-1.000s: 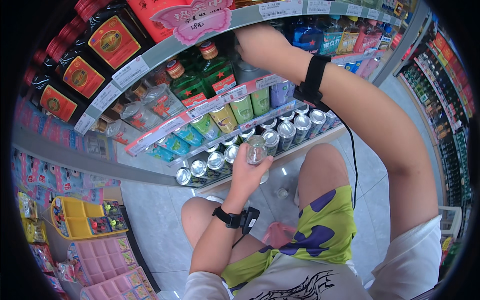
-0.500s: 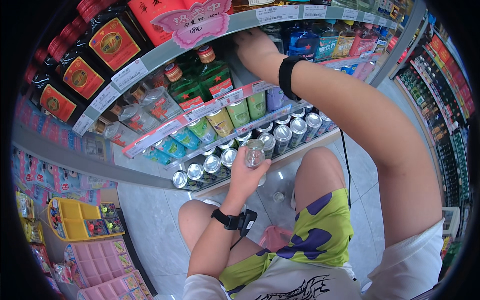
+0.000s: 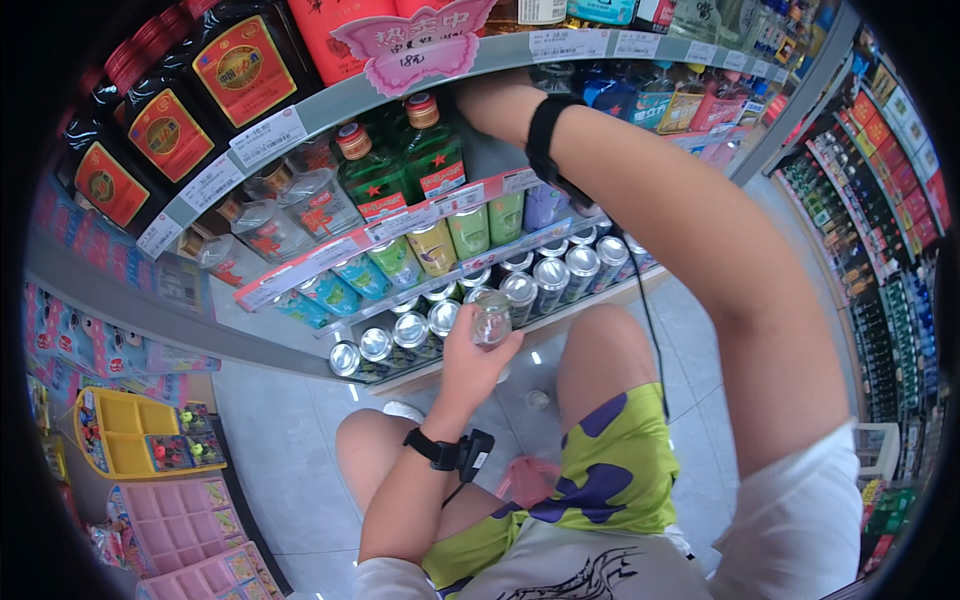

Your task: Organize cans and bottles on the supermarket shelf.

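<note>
My left hand (image 3: 470, 362) is closed round a small clear glass bottle (image 3: 492, 320), held in front of the lower shelves above my knees. Into the middle shelf, under the overhanging upper one, reaches my right hand (image 3: 498, 108); its fingers are hidden behind the shelf edge, so what they touch does not show. Just left of that hand stand green flat bottles (image 3: 436, 152) with red-gold caps. Blue bottles (image 3: 607, 92) stand to its right. Below the left hand, a small clear glass object (image 3: 538, 400) is on the floor tiles.
Dark bottles with red caps (image 3: 245, 62) stand on the upper shelf, beside a pink sign (image 3: 412, 45). Silver-topped cans (image 3: 411, 328) line the bottom shelf, under coloured cans (image 3: 432, 247). A black cable (image 3: 648, 315) hangs by my right knee. Yellow (image 3: 125, 440) and pink trays (image 3: 165, 515) are at left.
My right hand has gone deeper under the upper shelf, and its fingers are now hidden. The left hand still holds the glass bottle. The view has shifted slightly.
</note>
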Tool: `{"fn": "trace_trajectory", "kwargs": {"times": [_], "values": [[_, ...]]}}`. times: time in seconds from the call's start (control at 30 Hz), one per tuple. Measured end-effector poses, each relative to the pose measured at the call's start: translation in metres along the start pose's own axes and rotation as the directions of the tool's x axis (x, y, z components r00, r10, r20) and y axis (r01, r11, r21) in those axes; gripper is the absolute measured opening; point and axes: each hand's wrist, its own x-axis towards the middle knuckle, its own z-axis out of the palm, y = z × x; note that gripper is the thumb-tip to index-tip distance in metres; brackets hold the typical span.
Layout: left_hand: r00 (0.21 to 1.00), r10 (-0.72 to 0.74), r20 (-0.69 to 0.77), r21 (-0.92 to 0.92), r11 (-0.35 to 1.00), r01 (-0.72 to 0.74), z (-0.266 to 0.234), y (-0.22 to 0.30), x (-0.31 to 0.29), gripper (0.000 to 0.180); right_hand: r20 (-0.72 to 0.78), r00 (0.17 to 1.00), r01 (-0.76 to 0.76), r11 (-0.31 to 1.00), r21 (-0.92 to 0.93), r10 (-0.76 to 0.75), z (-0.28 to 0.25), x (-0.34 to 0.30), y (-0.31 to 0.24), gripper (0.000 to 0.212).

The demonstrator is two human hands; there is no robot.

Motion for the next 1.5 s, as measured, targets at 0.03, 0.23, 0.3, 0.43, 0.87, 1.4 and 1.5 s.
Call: {"fn": "trace_trajectory", "kwargs": {"times": [0.03, 0.23, 0.3, 0.43, 0.87, 1.4, 1.5], "values": [[1.000, -0.025, 0.000, 0.002, 1.000, 0.025, -0.004, 0.000, -0.002, 0.040, -0.008, 1.000, 0.000, 0.995, 0.101, 0.000, 0.001, 0.008, -0.001, 0.035], [0.999, -0.018, -0.035, 0.114, 0.993, 0.022, -0.010, 0.002, -0.012, 0.045, 0.096, 0.995, -0.049, 0.953, 0.298, 0.021, 0.017, 0.035, 0.023, 0.035], [0.998, -0.064, -0.011, 0.052, 0.997, 0.065, -0.013, 0.008, -0.016, 0.045, 0.106, 0.994, -0.050, 0.944, 0.326, 0.016, 0.027, 0.048, 0.020, 0.035], [0.997, -0.069, 0.033, 0.072, 0.995, 0.066, -0.014, 0.008, -0.015, 0.044, 0.115, 0.992, -0.082, 0.932, 0.354, 0.044, 0.038, 0.069, 0.031, 0.035], [0.988, -0.154, 0.016, 0.073, 0.986, 0.152, -0.036, -0.012, -0.047, 0.045, 0.128, 0.990, -0.115, 0.899, 0.423, 0.066, 0.069, 0.124, 0.029, 0.034], [0.967, -0.240, 0.082, -0.070, 0.967, 0.246, -0.044, -0.002, -0.044, 0.048, 0.128, 0.989, -0.120, 0.879, 0.461, 0.068, 0.092, 0.138, 0.029, 0.034], [0.960, -0.265, 0.088, -0.053, 0.961, 0.270, -0.045, -0.001, -0.043, 0.048, 0.133, 0.989, -0.125, 0.872, 0.474, 0.069, 0.097, 0.143, 0.025, 0.033]]}}
